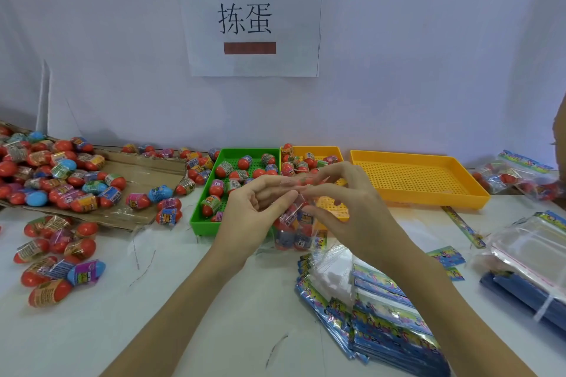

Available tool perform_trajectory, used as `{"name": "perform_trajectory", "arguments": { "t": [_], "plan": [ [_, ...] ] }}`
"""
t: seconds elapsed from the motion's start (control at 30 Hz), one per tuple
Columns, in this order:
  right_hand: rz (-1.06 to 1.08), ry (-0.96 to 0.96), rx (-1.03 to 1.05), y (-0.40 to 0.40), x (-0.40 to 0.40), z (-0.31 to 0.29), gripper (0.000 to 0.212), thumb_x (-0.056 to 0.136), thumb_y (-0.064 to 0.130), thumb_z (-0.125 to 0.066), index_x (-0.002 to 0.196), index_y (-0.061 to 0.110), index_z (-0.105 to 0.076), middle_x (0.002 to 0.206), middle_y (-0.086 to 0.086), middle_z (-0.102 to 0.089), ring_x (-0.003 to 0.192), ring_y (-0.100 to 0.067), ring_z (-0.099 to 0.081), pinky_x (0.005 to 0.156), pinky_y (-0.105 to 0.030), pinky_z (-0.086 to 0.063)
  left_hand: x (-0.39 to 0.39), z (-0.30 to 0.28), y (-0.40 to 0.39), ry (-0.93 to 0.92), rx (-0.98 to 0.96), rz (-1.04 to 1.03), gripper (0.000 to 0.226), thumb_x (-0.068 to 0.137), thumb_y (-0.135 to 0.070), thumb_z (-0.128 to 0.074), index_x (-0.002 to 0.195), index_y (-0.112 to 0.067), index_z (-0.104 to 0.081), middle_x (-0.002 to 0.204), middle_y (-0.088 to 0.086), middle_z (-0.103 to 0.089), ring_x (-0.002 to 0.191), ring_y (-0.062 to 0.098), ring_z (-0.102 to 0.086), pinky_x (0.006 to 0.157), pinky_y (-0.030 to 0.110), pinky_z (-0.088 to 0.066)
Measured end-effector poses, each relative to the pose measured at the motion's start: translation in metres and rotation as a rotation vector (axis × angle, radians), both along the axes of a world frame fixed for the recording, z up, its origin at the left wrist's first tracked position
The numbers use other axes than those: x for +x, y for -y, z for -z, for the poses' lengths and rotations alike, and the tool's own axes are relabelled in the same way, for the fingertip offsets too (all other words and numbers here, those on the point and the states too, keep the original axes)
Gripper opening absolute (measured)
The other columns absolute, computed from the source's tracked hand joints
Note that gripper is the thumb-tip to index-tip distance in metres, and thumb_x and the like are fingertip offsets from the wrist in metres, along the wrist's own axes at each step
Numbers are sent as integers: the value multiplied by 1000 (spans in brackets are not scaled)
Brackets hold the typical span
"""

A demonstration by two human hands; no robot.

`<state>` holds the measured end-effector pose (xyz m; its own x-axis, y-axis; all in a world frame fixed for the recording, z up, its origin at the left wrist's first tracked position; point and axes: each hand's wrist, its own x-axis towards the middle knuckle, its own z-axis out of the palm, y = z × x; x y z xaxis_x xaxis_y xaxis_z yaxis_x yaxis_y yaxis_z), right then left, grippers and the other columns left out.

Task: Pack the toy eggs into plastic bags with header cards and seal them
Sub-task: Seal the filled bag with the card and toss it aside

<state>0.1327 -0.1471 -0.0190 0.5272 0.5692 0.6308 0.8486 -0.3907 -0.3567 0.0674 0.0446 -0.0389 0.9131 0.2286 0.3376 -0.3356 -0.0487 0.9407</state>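
A clear plastic bag [295,231] with several toy eggs inside hangs above the table's middle. My left hand [254,211] pinches the bag's top edge from the left, and my right hand [343,202] pinches it from the right. The bag's mouth is partly hidden between my fingers. Loose toy eggs [58,260] lie at the left. More eggs fill the green tray [199,223]. A stack of empty bags with blue header cards [382,315] lies at the front right.
A cardboard sheet [137,168] heaped with eggs lies at the far left. Behind my hands stands a small orange tray [333,151] holding eggs, with a large empty orange tray [428,199] beside it. Packed bags [514,174] and a clear bag pile [533,248] sit at right.
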Motion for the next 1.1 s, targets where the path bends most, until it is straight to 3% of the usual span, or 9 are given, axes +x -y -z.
{"name": "perform_trajectory", "arguments": {
  "t": [0.13,0.23,0.3,0.37,0.53,0.8,0.97,1.1],
  "plan": [
    [106,-80,264,1,1,-7,25,92,29,-77,115,21,-71,109,6,-61,92,-5,-59,76,-21,-53,1,0,-1,-24,-85,-16,23,92,-15,-72,115,-9,-74,108,6,-80,106,21,-76,88,32,-63],
    [107,-466,268,1,1,-8,36,85,42,-80,115,25,-69,99,13,-70,92,-3,-67,72,-18,-55,1,0,-2,-45,-141,-16,21,93,-15,-71,113,-10,-75,107,8,-80,107,21,-76,83,31,-63],
    [24,-676,263,-1,-1,-5,28,83,42,-81,105,25,-77,91,13,-76,87,-1,-69,71,-15,-54,1,0,-1,-59,-177,-2,22,92,-17,-71,113,-8,-75,107,10,-80,106,23,-76,81,30,-63],
    [-34,-750,335,-2,-2,-3,13,85,32,-82,92,20,-81,84,9,-77,79,-2,-70,67,-15,-52,1,-2,0,-85,-233,24,27,90,-19,-71,114,-5,-74,106,13,-80,105,24,-76,79,31,-63],
    [-27,-756,401,5,2,-6,6,89,21,-79,85,17,-82,75,-2,-76,70,-16,-70,61,-22,-56,0,-4,-2,-139,-230,28,31,87,-26,-72,110,-6,-75,101,11,-81,98,19,-78,75,22,-60],
    [16,-631,378,3,1,-4,6,93,13,-74,95,16,-80,74,-1,-76,63,-16,-69,58,-20,-53,-1,-5,-8,-169,-174,14,31,88,-27,-72,110,-6,-75,103,13,-80,100,28,-78,89,33,-63],
    [73,-595,334,5,4,-3,6,94,15,-74,96,12,-79,75,-1,-77,64,-17,-70,59,-19,-52,-2,-7,-8,-182,-150,-2,27,87,-26,-74,104,-6,-76,99,12,-81,95,26,-79,77,26,-62],
    [85,-652,346,9,7,-5,12,98,17,-69,92,15,-78,72,-1,-75,62,-13,-66,58,-18,-51,-4,-8,-9,-211,-191,59,27,90,-26,-71,106,-5,-78,103,14,-80,99,26,-78,78,27,-63]
  ]
}}
